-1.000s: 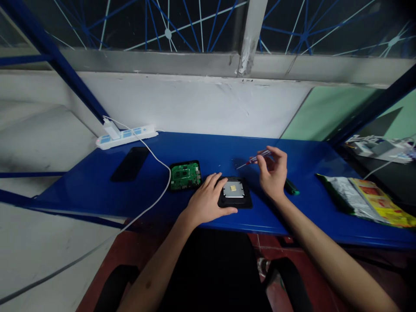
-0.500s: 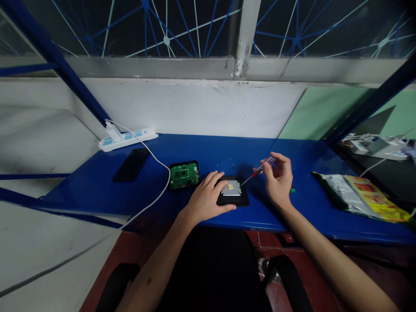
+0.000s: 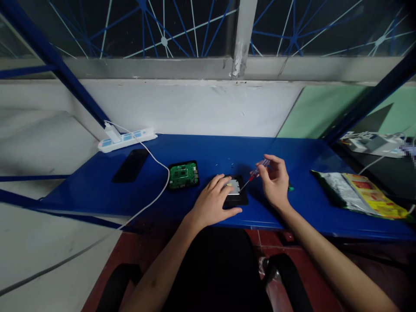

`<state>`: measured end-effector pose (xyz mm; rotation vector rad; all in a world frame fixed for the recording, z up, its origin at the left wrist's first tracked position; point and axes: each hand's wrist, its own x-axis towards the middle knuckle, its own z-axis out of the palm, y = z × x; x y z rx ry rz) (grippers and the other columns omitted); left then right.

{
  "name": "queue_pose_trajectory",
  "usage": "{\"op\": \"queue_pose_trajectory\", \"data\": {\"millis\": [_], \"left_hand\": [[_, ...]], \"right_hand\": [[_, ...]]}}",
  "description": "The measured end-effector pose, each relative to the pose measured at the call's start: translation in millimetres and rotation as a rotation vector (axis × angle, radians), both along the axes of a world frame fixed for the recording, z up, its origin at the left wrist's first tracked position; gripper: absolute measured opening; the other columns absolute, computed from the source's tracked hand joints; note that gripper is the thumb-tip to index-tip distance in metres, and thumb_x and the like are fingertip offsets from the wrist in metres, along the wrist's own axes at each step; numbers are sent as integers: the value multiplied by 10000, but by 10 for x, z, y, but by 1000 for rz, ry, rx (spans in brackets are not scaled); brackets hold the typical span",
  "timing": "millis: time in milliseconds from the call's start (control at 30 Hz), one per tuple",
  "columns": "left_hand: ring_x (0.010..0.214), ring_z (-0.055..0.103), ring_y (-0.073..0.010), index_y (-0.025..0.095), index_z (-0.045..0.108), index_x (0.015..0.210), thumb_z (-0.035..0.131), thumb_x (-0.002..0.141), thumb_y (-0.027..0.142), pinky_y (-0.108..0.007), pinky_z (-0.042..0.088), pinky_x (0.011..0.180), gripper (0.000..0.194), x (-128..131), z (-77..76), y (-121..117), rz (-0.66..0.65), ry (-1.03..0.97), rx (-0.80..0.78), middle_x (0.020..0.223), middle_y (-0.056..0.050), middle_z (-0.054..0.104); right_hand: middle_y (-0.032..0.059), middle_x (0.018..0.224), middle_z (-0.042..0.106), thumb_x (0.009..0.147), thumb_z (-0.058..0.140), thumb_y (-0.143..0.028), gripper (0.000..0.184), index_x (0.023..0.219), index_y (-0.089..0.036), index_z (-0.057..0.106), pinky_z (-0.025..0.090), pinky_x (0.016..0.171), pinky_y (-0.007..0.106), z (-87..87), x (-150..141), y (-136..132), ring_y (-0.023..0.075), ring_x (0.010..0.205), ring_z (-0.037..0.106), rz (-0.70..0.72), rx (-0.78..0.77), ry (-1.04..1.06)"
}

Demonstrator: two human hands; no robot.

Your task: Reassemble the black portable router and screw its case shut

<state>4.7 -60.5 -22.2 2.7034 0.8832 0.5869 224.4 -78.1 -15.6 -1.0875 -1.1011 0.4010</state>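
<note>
A black plastic cover (image 3: 236, 201) lies on the blue table, with a silver metal plate (image 3: 234, 187) set in it. My left hand (image 3: 214, 197) rests over the left part of the cover, fingers spread on the metal plate and thumb along the near edge. My right hand (image 3: 276, 180) pinches the clear handle of a screwdriver (image 3: 256, 170) with a red collar. Its shaft slants down to the left, the tip at the plate's right edge. Left of my left hand sits a green circuit board (image 3: 184, 175) in a black case.
Several tiny screws (image 3: 232, 165) lie beyond the cover. A phone (image 3: 130, 165) and a white power strip (image 3: 128, 139) are at the left, with a white cable (image 3: 156, 197) crossing the table. On the right lies a shiny yellow and silver packet (image 3: 360, 195).
My left hand has slid slightly right, covering more of the metal plate. My right hand and the screwdriver have shifted a little left, the tip staying at the plate's right edge.
</note>
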Motion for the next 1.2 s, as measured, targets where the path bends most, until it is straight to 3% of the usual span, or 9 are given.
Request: {"op": "queue_pose_trajectory", "data": {"millis": [600, 833, 1200], "left_hand": [[1469, 363, -351, 217, 618, 1257, 770, 826, 601, -529, 382, 1202, 597, 0, 9, -11, -23, -2, -6, 1514, -109, 505], [1494, 316, -360, 253, 562, 1401, 757, 820, 635, -544, 372, 1198, 722, -4, 23, -21, -33, 54, -12, 1582, -98, 431], [1494, 311, -390, 281, 623, 1366, 706, 868, 636, -580, 352, 1197, 617, -4, 1, -24, -29, 84, 37, 1564, -107, 441]], "right_hand": [[-13, 882, 665, 906, 693, -360, 318, 1196, -282, 588, 634, 660, 336, -45, 37, 35, 143, 655, 674, 17, -59, -27], [-15, 885, 665, 911, 690, -360, 310, 1196, -289, 588, 630, 654, 334, -41, 36, 32, 140, 647, 675, 22, -51, -26], [-13, 893, 665, 906, 693, -347, 309, 1190, -284, 590, 622, 634, 314, -22, 29, 28, 137, 660, 688, 17, -59, -17]]}}
